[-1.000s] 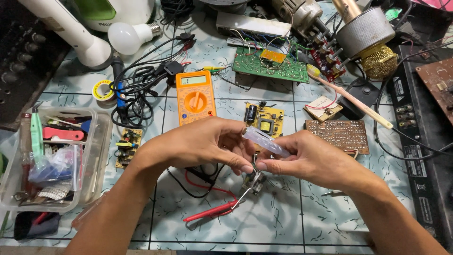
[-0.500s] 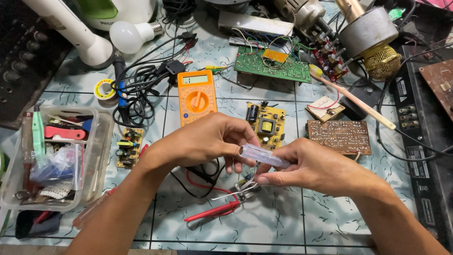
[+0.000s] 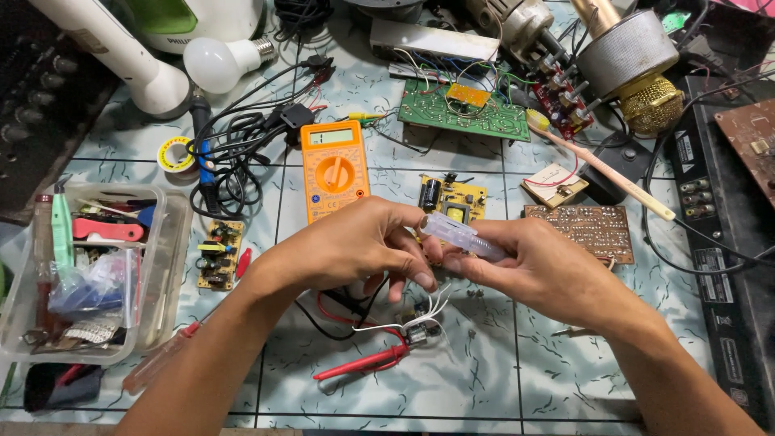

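Two bare hands meet above the middle of a tiled table (image 3: pixel 484 379), both gripping one small translucent plastic part (image 3: pixel 458 234). The left hand (image 3: pixel 355 246) closes its thumb and fingers around the part's left end; the right hand (image 3: pixel 537 270) clamps its fingers on the right portion. The part is held clear of the table, tilted slightly down toward the right.

Directly below the hands, a red test probe (image 3: pixel 363 365) lies on the table. Just beside its tip sits a small component with thin white wires (image 3: pixel 424 323); the wires run up toward the hands, and where they end cannot be told.

At the left edge, a clear plastic bin (image 3: pixel 165 242) holds assorted small tools and bags. Between the bin and the left forearm lies a small populated circuit board (image 3: pixel 218 254).

Beyond the hands, an orange multimeter (image 3: pixel 333 169) lies face up. A yellow circuit board (image 3: pixel 454 198) lies to its right, partly hidden by the fingers. A brown perforated board (image 3: pixel 581 230) lies further right, near the right hand.

Farther back, a green circuit board (image 3: pixel 464 109) lies among loose wires. A white light bulb (image 3: pixel 218 63) rests at the far left, near a coil of black cables (image 3: pixel 234 153). A gold-headed microphone (image 3: pixel 638 69) lies at the far right.
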